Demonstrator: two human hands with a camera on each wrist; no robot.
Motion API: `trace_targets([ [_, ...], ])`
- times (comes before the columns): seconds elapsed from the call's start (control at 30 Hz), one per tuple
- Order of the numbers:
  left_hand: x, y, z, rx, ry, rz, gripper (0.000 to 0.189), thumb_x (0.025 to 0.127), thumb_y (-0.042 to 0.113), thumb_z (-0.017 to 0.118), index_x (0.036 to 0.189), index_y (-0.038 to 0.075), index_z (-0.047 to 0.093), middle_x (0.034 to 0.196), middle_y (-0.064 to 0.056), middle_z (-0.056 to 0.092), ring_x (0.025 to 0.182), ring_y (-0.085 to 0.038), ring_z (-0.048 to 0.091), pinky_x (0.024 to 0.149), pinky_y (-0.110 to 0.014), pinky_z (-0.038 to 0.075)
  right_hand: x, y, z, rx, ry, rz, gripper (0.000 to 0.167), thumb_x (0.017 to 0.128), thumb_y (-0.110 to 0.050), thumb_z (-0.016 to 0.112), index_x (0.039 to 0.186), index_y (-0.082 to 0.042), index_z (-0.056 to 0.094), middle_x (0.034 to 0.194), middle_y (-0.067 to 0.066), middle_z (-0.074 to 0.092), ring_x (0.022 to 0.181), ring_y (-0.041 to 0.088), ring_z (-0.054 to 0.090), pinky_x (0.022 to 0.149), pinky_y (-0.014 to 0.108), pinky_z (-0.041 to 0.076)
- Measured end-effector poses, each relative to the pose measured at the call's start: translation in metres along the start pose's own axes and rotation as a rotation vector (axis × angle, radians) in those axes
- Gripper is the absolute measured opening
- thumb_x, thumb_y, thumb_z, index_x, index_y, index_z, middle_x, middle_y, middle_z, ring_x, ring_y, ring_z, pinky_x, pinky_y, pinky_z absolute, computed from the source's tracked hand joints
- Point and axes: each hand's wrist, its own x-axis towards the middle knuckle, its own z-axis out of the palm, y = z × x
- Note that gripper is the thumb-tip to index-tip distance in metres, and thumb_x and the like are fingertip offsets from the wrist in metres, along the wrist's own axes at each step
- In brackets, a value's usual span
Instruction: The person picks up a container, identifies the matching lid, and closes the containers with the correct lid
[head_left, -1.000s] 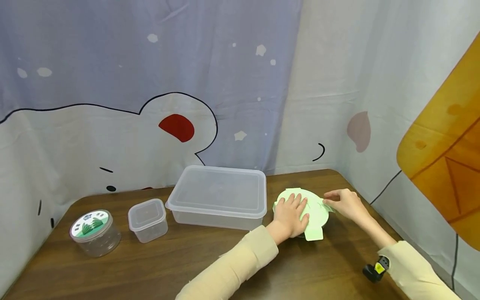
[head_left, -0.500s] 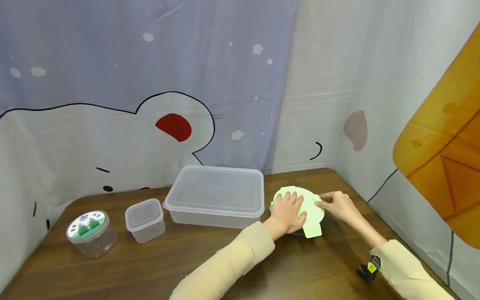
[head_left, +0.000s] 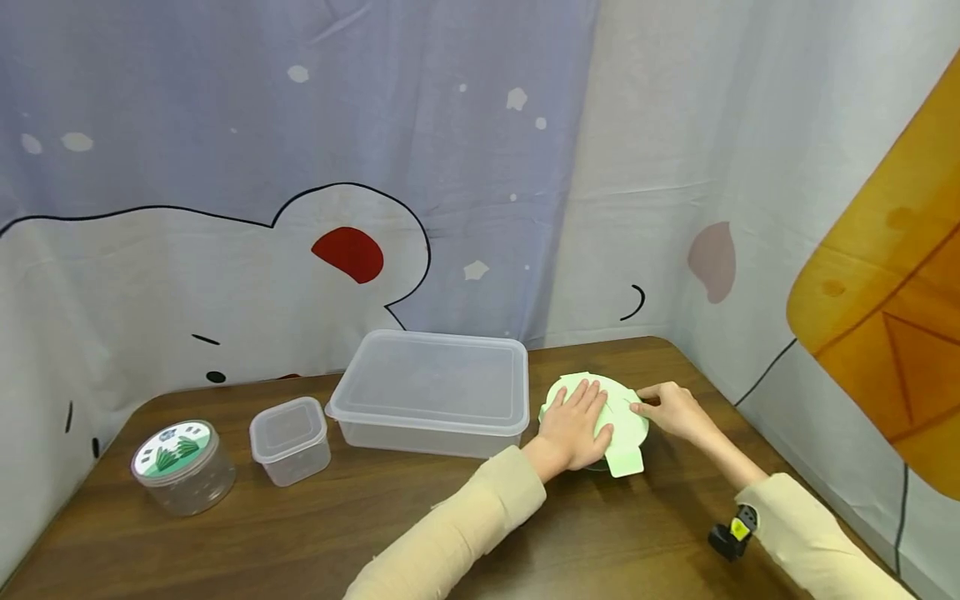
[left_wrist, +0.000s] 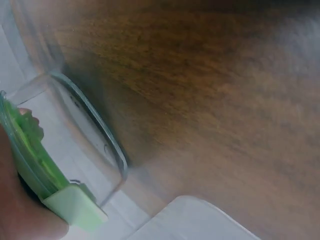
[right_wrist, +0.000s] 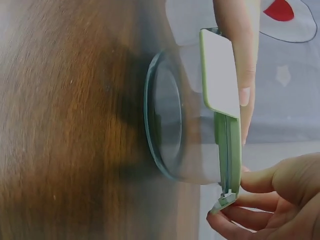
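A round clear glass food container [right_wrist: 197, 162] with a pale green lid [head_left: 624, 406] stands at the right of the table. My left hand [head_left: 572, 427] lies flat on top of the lid, fingers spread. At the lid's right edge, my right hand [head_left: 673, 412] pinches a locking flap [right_wrist: 223, 201], thumb on the lid's top and fingers below the flap. The front flap [head_left: 624, 462] sticks outward from the rim. In the right wrist view another flap [right_wrist: 220, 75] also stands out from the lid. The container's inside shows nothing distinct.
To the left stands a large rectangular plastic box [head_left: 435, 392] with a lid. Further left are a small square plastic box [head_left: 291, 442] and a round clear jar [head_left: 184, 467] with a printed lid. Curtains [head_left: 480, 167] hang behind the wooden table [head_left: 360, 533].
The flap at the right, which stuck outward, is now covered by my right fingers, which have moved in against the lid's edge. My left hand stays on the lid. The head view shifts slightly.
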Motion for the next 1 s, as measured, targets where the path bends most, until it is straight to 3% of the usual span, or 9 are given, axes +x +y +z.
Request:
trace_targets([
  [0.2, 0.0005, 0.003, 0.0031, -0.004, 0.012, -0.003, 0.057, 0.101, 0.046, 0.021, 0.153, 0.024, 0.024, 0.161, 0.007, 0.019, 0.149, -0.01, 0.016, 0.121, -0.034, 0.019, -0.0026, 0.0054, -0.0009, 0.182, -0.032, 0.127, 0.046, 0.094, -0.019, 0.061, 0.123, 0.016, 0.055, 0.115, 0.033, 0.063, 0.105, 0.044, 0.063, 0.081, 0.044, 0.057],
  [0.57, 0.0047, 0.0052, 0.0035, 0.031, 0.018, -0.018, 0.056, 0.101, 0.046, 0.02, 0.154, 0.026, 0.023, 0.161, 0.009, 0.018, 0.149, -0.009, 0.015, 0.121, -0.034, 0.019, 0.0015, 0.0039, -0.0019, 0.281, -0.039, 0.232, 0.048, 0.092, -0.016, 0.062, 0.126, 0.016, 0.052, 0.116, 0.031, 0.063, 0.095, 0.033, 0.069, 0.084, 0.043, 0.057],
  [1.0, 0.0056, 0.0033, 0.0052, 0.032, 0.025, -0.029, 0.055, 0.101, 0.045, 0.022, 0.153, 0.026, 0.024, 0.16, 0.009, 0.02, 0.149, -0.01, 0.017, 0.12, -0.035, 0.021, 0.005, 0.002, -0.0011, 0.347, -0.066, 0.245, 0.048, 0.092, -0.013, 0.061, 0.127, 0.018, 0.05, 0.116, 0.032, 0.062, 0.088, 0.017, 0.067, 0.081, 0.037, 0.058],
])
